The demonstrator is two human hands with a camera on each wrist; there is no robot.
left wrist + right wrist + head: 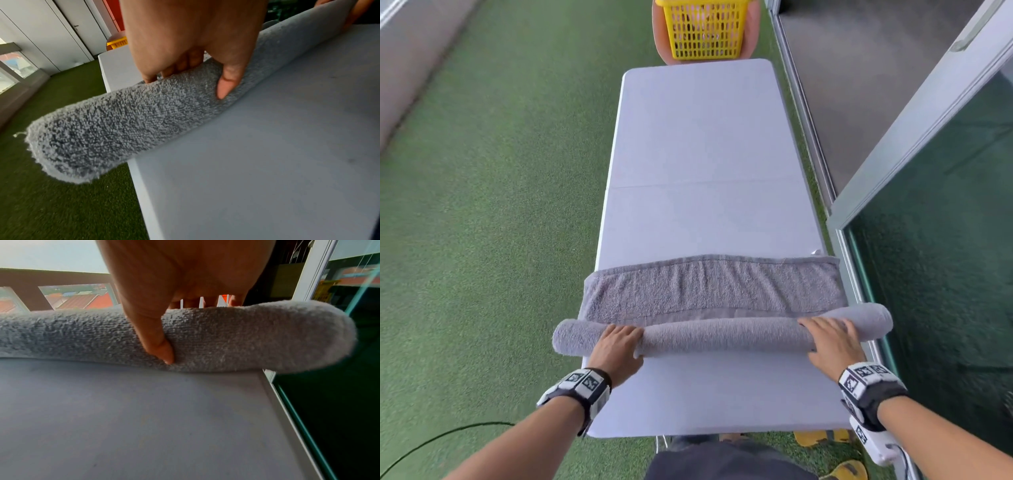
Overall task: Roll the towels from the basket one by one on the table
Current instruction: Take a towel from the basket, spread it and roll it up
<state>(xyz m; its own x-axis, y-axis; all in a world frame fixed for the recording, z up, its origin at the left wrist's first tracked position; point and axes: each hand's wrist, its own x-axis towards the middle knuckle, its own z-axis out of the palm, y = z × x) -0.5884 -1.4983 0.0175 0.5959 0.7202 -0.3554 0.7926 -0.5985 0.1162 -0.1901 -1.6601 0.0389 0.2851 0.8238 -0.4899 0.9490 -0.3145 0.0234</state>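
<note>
Grey terry towel [715, 291] lies across the near part of the white surface [702, 137], its near portion wound into a long roll whose two ends overhang the surface's left and right edges. A flat strip of the towel is spread just beyond the roll. Left hand [619, 346] grips the roll near its left end, fingers curled over the top and thumb pressed into the near side. Right hand [832, 342] grips it near the right end the same way. Yellow basket [703, 29] stands beyond the far end of the surface, well apart from the towel. Green turf [482, 205] covers the floor.
</note>
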